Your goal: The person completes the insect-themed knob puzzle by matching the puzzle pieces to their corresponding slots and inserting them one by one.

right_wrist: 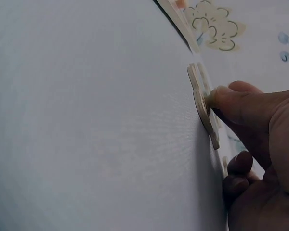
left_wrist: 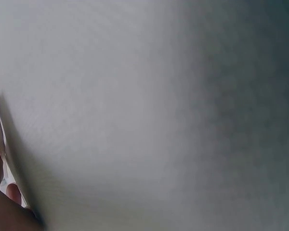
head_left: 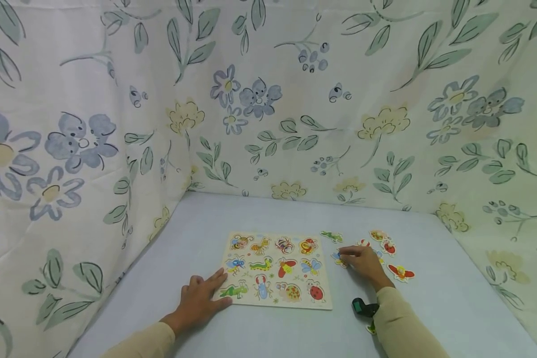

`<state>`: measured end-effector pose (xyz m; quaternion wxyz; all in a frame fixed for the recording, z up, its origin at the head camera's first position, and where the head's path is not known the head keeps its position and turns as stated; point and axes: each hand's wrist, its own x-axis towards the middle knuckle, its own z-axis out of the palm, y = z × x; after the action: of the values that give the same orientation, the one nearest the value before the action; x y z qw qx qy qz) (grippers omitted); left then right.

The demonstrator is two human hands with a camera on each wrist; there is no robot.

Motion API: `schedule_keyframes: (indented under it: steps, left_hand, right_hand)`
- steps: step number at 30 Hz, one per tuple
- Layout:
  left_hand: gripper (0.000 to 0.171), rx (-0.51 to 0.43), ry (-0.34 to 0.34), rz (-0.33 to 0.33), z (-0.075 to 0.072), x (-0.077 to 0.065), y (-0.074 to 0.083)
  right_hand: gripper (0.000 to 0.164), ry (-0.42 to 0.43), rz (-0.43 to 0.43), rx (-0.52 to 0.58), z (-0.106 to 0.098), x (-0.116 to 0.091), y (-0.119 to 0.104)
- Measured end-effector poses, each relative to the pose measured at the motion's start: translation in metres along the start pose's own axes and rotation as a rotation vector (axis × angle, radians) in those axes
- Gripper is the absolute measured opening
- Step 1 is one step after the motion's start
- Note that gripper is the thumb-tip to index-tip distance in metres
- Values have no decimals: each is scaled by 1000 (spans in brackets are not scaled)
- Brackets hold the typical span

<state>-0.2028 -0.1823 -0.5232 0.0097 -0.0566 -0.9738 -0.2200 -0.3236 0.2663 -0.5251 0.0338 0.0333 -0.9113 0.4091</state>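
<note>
A wooden insect puzzle board [head_left: 272,278] with printed bug pictures in three rows lies flat on the table. My left hand [head_left: 201,298] rests at its lower left corner, fingertips on the left edge and thumb at the bottom edge. Just right of the board, my right hand [head_left: 362,263] pinches the small knob of a blue-winged insect puzzle piece [head_left: 337,258] between thumb and forefinger. In the right wrist view this puzzle piece [right_wrist: 202,108] appears edge-on, close to the tabletop. Only a bit of the left hand [left_wrist: 2,202] enters the left wrist view.
Loose pieces lie about the right hand: a green grasshopper [head_left: 331,236], a snail [head_left: 378,235], a ladybug [head_left: 389,246], a red-winged bug [head_left: 401,272]. Part of a green piece [head_left: 371,328] shows under the right wrist camera [head_left: 364,307]. Floral curtain [head_left: 295,149] borders the table.
</note>
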Motion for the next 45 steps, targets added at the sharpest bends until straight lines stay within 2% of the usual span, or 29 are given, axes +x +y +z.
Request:
schedule_keyframes:
  steps: [6,16,21,27,35,39,41,42,43,45]
  left_hand:
    - [74,0,-2,13,-1,-2,1]
    - [74,16,8,18,0,-2,0]
    - [73,9,10,27,-2,-3,-1]
    - [74,21,15,28,-2,-2,-1]
    - [74,17,6,30,-1,-3,-2]
    - [75,12,0,23,-1,-3,-1]
    - [75,10,-2,21,-2,-3,-1]
    - [75,8,-4,19,-2,-3,0]
    - [75,6,-5,18,-2,-3,0]
    - [75,7,-5,19,-3,-3,0]
  right_hand:
    - [13,28,11,-38,0,-3,0]
    - [16,78,46,0,-13,-8,-8]
    - [21,107,1,37,-24,-13,-15]
    - [27,135,7,62,-30,-15,-24]
    - [22,159,-136,-27,-45,-21,-47]
    - [20,265,-180,-111,-30,15,9]
    - [21,277,-185,-91,-27,23,18]
    - [21,282,-184,-84,-27,23,16]
    - [23,248,-157,-59,-32,14,-3]
    - [25,217,-161,-21,-41,-5,-41]
